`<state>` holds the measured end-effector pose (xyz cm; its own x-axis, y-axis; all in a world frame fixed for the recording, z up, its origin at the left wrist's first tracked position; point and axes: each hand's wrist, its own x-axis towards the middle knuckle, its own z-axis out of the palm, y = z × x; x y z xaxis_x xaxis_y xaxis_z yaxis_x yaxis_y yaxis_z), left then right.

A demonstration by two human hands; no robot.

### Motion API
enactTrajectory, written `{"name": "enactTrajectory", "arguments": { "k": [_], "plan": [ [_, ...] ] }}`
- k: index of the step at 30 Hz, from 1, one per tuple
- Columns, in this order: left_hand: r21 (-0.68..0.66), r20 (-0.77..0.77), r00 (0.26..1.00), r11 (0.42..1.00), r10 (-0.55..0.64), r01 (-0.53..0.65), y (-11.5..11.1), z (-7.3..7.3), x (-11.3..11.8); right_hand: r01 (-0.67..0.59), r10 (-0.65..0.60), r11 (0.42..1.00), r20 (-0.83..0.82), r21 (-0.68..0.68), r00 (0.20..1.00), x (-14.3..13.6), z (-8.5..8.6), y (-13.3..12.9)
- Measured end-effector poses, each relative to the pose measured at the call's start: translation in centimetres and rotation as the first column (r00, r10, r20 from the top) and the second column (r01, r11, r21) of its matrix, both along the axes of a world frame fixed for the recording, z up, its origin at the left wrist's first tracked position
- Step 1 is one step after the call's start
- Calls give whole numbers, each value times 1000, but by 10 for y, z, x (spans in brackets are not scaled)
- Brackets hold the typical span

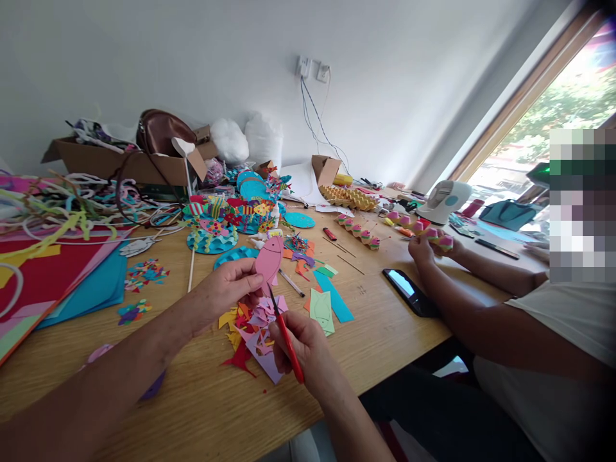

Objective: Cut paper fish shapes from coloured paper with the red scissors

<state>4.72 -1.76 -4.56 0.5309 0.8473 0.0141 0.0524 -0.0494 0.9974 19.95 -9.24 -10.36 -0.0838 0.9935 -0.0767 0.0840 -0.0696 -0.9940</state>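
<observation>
Between the fingers and thumb of my left hand (237, 282) is a pink paper fish (269, 258) with a drawn eye and gill line. My right hand (302, 343) grips red-handled scissors (287, 339), whose blades point up at the fish's lower end. Beneath both hands lies a pile of pink, yellow and red paper scraps (262, 321). A light green paper with a drawn fish (321, 310) rests to the right, beside a blue paper strip (337, 298). Behind the scraps is a pen (292, 283).
Coloured paper sheets (81, 276) lie at the left, below a cardboard box (120, 163). Decorated blue pieces with paper fish (212, 237) stand mid-table. At the right, a person's hands (426, 249) hold a painted egg-carton strip (440, 240) near a phone (409, 292).
</observation>
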Motion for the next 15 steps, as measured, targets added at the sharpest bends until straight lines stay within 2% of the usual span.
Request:
{"name": "enactTrajectory", "arguments": {
  "k": [9, 15],
  "plan": [
    [-22, 20, 1000, 1000, 6, -6, -1, -1, 2, 8, -9, 1000, -23, -24, 1000, -2, 6, -1],
    [-43, 10, 1000, 999, 17, -16, -3, -1, 4, -2, 2, 1000, 18, 2, 1000, 4, 1, -2]
  ]
}}
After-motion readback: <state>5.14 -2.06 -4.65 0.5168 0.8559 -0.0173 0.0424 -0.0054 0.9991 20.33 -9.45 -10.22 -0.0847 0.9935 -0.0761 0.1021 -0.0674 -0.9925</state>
